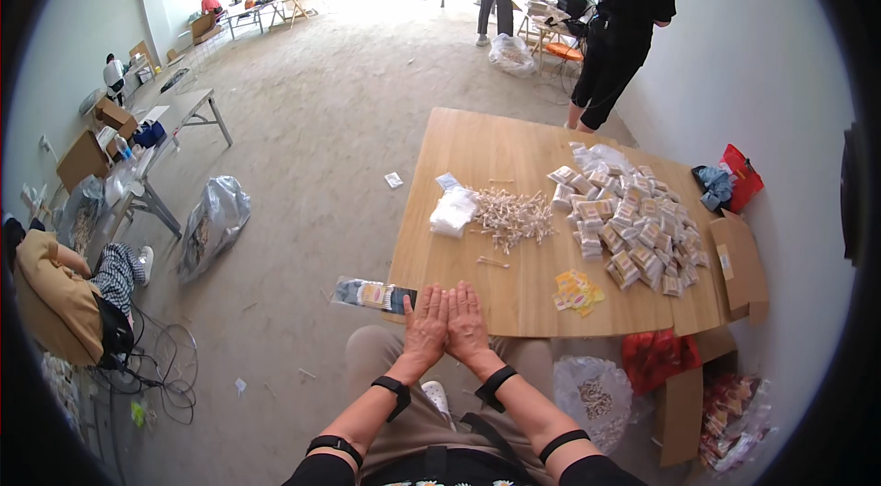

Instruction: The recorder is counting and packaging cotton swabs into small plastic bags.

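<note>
My left hand (426,324) and my right hand (466,321) lie flat side by side, touching, on the near edge of a wooden table (477,156). Both are empty with fingers straight and together. Black bands sit on both wrists and forearms. Just left of my left hand a small packaged item (370,293) hangs over the table's near-left corner. Farther out on the table lie a heap of small wooden sticks (514,213), a white plastic bag (453,212), a big pile of small filled packets (629,220) and some yellow packets (578,290).
A cardboard box (740,266) sits at the table's right edge, red and clear bags (656,357) lie on the floor below. A person in black (624,22) stands beyond the table. A grey bag (213,222) and other tables (174,133) lie left; a seated person (64,289) is at far left.
</note>
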Tool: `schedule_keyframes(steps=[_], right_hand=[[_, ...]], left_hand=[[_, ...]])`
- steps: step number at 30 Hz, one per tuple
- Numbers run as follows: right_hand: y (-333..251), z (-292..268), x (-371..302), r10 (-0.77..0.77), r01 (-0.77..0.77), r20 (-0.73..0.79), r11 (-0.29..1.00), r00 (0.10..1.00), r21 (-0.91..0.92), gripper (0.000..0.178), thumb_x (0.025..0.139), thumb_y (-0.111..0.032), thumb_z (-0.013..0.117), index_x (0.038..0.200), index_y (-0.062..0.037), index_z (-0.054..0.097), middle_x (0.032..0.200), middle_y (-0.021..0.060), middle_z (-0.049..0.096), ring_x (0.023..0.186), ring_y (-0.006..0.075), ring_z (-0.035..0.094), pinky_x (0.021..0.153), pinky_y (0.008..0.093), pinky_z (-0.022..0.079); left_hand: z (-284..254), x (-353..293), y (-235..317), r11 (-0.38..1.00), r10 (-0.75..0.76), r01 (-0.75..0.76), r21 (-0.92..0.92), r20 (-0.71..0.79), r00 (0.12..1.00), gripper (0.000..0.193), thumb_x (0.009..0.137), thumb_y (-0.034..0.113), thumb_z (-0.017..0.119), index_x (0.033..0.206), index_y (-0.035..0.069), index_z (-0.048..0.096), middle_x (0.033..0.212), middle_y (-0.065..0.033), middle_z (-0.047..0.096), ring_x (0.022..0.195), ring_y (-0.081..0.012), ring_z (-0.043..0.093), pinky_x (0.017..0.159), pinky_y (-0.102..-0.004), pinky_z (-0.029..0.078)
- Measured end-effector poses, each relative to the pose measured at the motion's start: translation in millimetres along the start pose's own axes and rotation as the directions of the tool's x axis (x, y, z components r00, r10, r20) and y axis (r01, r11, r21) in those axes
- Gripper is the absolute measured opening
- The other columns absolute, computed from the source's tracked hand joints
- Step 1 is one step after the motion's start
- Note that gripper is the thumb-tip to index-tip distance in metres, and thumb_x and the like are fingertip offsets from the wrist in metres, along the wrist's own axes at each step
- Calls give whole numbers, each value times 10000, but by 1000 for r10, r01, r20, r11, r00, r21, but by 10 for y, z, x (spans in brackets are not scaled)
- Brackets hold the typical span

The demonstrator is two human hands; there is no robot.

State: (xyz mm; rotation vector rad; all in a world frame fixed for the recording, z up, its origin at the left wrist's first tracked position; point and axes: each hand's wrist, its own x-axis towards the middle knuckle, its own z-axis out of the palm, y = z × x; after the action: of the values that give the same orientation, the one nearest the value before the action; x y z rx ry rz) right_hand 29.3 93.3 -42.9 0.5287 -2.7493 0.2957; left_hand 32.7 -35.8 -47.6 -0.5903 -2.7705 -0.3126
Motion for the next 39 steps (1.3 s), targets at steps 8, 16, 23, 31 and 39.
schedule_keyframes(steps=[8, 16, 23, 31, 39], right_hand=[[-132, -187, -200, 79, -82, 108, 996, 991, 21, 818, 777, -172, 645, 1498, 53, 333, 1578, 259, 295, 1507, 406, 217, 1220, 545, 152], [-37, -109, -108, 49, -48, 14, 997, 999, -60, 933, 722, -154, 722, 1523, 38, 284, 1590, 262, 266, 1502, 401, 231, 1197, 541, 214], [-154, -368, -53, 119, -115, 205, 993, 971, -33, 953, 737, -168, 724, 1534, 52, 250, 1622, 240, 218, 1532, 367, 173, 1234, 495, 168], [-181, -309, -112, 101, -92, 160, 994, 982, -62, 1085, 648, -216, 834, 1523, 61, 256, 1610, 245, 237, 1520, 386, 195, 1220, 502, 186], [-171, -320, -92, 105, -100, 177, 994, 979, -35, 1111, 645, -263, 848, 1526, 59, 253, 1611, 244, 239, 1522, 390, 185, 1225, 504, 167]], left_hand=[[-89, -76, 77, 998, -7, 4, 57, 55, 998, 774, 813, 141, 609, 1529, 21, 342, 1621, -176, 272, 1539, -326, 178, 1172, -678, 14], [-520, -132, 23, 990, 8, -12, -139, -31, 1000, 816, 741, 161, 729, 1475, 0, 411, 1555, -193, 373, 1485, -340, 292, 1180, -637, 134], [-851, -371, -565, 934, -282, 231, -273, -163, 945, 540, 742, 140, 763, 1240, 16, 596, 1272, -146, 569, 1235, -328, 493, 1076, -487, 340], [-854, -244, -821, 898, -404, 313, -308, -300, 864, 343, 751, 120, 768, 1066, 48, 655, 1114, -112, 605, 1102, -318, 536, 975, -449, 395], [-563, -478, -905, -79, -818, 455, -887, 319, 479, 389, 856, 369, 799, 961, 34, 631, 824, 9, 613, 656, -74, 573, 603, -241, 473]])
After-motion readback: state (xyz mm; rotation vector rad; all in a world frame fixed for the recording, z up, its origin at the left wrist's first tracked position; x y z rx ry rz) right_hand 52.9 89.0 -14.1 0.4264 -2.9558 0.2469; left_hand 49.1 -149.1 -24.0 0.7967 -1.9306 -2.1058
